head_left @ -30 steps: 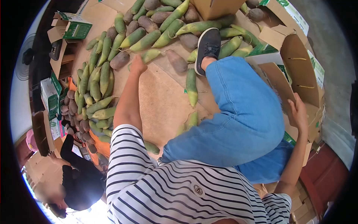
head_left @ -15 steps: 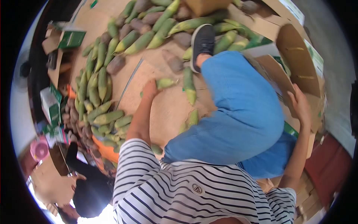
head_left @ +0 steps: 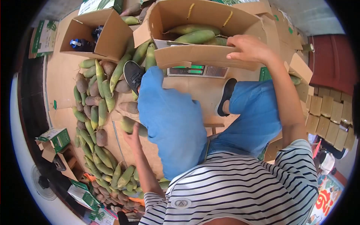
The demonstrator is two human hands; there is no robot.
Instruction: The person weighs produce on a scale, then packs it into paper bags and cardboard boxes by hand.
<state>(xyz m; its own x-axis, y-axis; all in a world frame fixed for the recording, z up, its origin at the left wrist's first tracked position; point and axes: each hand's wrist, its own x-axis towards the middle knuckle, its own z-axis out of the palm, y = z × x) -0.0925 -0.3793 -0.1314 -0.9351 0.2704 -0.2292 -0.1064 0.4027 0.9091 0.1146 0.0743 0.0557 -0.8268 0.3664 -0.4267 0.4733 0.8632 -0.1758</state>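
Observation:
My left hand (head_left: 132,138) is closed around a green radish (head_left: 128,125), held low beside my left knee; part of the radish is hidden behind the leg. With its thumb outside and fingers over the top edge, my right hand (head_left: 248,48) grips the front flap of an open cardboard box (head_left: 206,56). Inside that box lie several long green radishes (head_left: 195,36). Under the box is a digital scale (head_left: 217,71), its display lit green.
Green radishes (head_left: 102,112) and brownish-purple roots (head_left: 101,137) lie piled on the cardboard-covered floor to my left. A smaller open box (head_left: 107,35) holding dark items stands front left. Stacked cartons (head_left: 326,107) are at right. My shoes (head_left: 134,77) flank the scale.
My view has swung right toward the box and scale. My left hand, earlier low at a green radish on the floor, now holds one by my knee. My right hand is still on the box flap.

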